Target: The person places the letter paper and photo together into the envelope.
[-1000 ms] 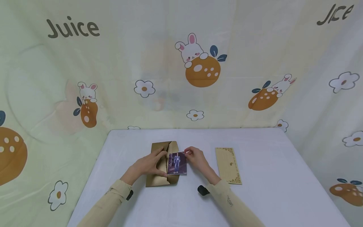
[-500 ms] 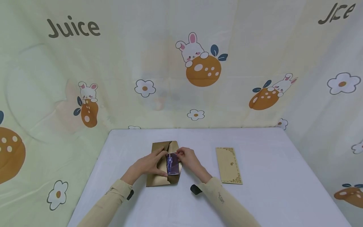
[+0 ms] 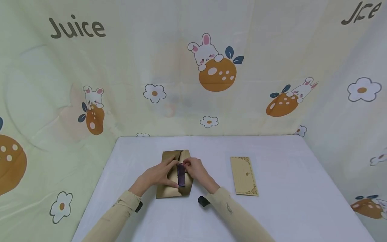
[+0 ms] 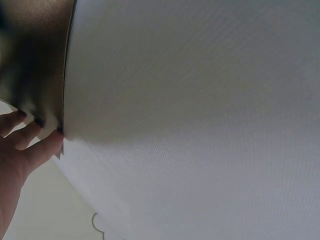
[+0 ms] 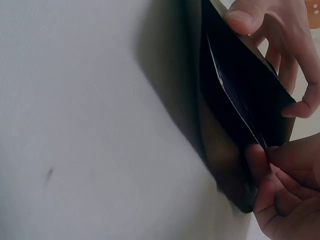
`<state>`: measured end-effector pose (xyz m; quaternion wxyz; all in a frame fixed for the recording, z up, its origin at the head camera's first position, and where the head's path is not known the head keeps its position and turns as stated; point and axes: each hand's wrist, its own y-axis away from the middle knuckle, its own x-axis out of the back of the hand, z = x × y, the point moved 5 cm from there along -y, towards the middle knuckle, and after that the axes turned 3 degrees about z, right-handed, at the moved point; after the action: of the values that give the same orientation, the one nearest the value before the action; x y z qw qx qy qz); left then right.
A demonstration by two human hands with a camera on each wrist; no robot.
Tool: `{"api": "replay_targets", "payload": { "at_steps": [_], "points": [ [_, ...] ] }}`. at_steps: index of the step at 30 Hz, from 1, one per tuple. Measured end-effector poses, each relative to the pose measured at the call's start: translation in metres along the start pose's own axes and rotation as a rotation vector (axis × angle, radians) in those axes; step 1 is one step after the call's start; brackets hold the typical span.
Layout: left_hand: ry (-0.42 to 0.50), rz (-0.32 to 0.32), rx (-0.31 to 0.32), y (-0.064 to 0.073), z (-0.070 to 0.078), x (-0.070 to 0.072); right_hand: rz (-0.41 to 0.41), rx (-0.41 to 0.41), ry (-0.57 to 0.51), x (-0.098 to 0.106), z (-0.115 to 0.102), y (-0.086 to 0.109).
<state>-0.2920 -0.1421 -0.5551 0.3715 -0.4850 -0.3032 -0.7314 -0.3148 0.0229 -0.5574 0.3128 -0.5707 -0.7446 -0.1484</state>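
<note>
Centrally in the head view, the left hand (image 3: pixel 158 175) arches from 8 o'clock, gripping one gold envelope (image 3: pixel 166 192); the right hand (image 3: pixel 197 170), from 4, pinches one purple card (image 3: pixel 181 176) partway inside. One board (image 3: pixel 244 176) lies at 3 o'clock. Left wrist: three fingertips (image 4: pixel 51 141) at 9 o'clock. Right wrist: thumb (image 5: pixel 295 156) and finger (image 5: pixel 258 162) clamp the card's edge.
</note>
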Motion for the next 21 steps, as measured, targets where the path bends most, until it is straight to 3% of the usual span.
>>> {"api": "replay_targets", "payload": {
  "at_steps": [10, 21],
  "points": [
    [-0.003, 0.007, -0.025, 0.001, -0.001, 0.000, -0.049, 0.043, 0.022, -0.016, -0.006, -0.005],
    [-0.026, -0.006, -0.015, 0.001, -0.003, -0.001, -0.068, 0.020, 0.062, -0.022, -0.012, -0.007]
  ]
}}
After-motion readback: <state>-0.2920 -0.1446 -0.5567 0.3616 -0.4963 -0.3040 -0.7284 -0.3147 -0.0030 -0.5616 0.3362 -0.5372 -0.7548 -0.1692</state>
